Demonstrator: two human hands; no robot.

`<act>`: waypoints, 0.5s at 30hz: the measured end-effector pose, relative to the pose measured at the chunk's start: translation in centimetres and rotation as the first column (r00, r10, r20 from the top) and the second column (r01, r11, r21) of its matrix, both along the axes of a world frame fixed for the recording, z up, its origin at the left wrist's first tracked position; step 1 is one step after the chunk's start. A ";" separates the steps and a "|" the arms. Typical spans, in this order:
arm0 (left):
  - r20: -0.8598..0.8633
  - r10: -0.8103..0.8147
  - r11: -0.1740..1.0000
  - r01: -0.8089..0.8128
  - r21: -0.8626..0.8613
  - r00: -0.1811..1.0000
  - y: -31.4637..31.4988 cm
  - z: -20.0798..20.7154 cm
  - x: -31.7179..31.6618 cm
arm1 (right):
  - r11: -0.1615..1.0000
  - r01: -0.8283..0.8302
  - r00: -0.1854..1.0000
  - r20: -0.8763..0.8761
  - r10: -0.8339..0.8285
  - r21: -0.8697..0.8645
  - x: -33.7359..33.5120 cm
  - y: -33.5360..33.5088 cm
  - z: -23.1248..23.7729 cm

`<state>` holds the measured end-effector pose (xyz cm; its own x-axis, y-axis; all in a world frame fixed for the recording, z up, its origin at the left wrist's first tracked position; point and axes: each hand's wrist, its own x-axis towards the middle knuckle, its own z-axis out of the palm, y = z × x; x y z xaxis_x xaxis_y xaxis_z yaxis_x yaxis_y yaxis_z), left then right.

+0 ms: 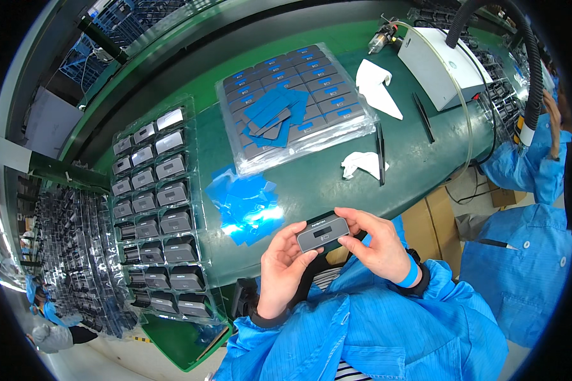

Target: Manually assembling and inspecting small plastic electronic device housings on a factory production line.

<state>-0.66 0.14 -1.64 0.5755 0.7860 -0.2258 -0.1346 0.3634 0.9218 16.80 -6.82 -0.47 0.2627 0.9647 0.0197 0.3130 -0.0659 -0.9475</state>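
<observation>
I hold a small grey rounded-box device (324, 240) with a dark rectangular window between both hands, just off the near edge of the green bench (311, 184). My left hand (283, 261) grips its left end, thumb at the lower edge and fingers at the top. At its right end my right hand (380, 249) pinches it between thumb and forefinger. A pile of glossy blue film pieces (245, 203) lies on the bench beyond my left hand. Farther back, a clear tray (260, 166) carries rows of grey panels (318, 82) with blue patches, and loose blue sheets (276, 108) lie on top.
Left on the bench, a clear tray (196, 222) holds rows of similar grey devices (170, 166). White wipes (376, 86) and black tweezers (380, 152) lie at right, near a white machine (442, 70) with a black hose (534, 76). A co-worker in blue (515, 254) is at right.
</observation>
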 end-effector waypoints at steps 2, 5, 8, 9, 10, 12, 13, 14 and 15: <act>-0.009 -0.002 1.000 0.002 0.000 1.000 0.0 0.0 0.0 | 1.000 -0.002 1.000 0.006 0.002 -0.006 0.0 0.0 0.0; -0.006 -0.004 1.000 0.004 0.000 1.000 0.0 0.0 0.0 | 1.000 -0.002 1.000 0.007 0.002 -0.007 0.0 0.1 0.0; -0.001 0.006 1.000 -0.006 -0.014 1.000 -0.1 0.0 0.1 | 1.000 0.000 1.000 0.013 0.000 -0.008 0.0 0.0 -0.1; -0.016 0.013 1.000 -0.013 -0.015 1.000 -0.2 0.0 0.1 | 1.000 0.009 1.000 -0.017 -0.009 -0.018 0.0 0.0 -0.2; -0.031 0.019 1.000 -0.020 -0.016 0.999 -0.3 0.0 0.2 | 0.999 0.017 0.999 -0.046 -0.018 -0.028 0.0 0.0 -0.3; -0.031 0.027 1.000 -0.027 -0.003 0.999 -0.4 -0.2 0.2 | 1.000 0.012 0.999 -0.042 -0.013 -0.019 0.1 0.0 -0.5; -0.031 0.034 0.999 -0.034 0.010 0.999 -0.5 -0.3 0.2 | 1.000 0.007 0.999 -0.038 -0.008 -0.010 0.1 0.0 -0.5; -0.030 0.034 0.999 -0.034 0.009 0.999 -0.5 -0.5 0.2 | 1.000 0.007 0.999 -0.037 -0.007 -0.011 0.1 0.1 -0.4; -0.037 0.042 0.999 -0.041 0.025 0.998 -0.6 -0.7 0.3 | 1.000 0.005 1.000 -0.023 -0.005 -0.010 0.1 0.1 -0.3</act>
<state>-0.40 -0.45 -2.37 0.5340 0.8143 -0.2274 -0.1138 0.3357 0.9351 16.90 -6.73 -0.80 0.2678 0.9635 0.0043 0.2911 -0.0767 -0.9536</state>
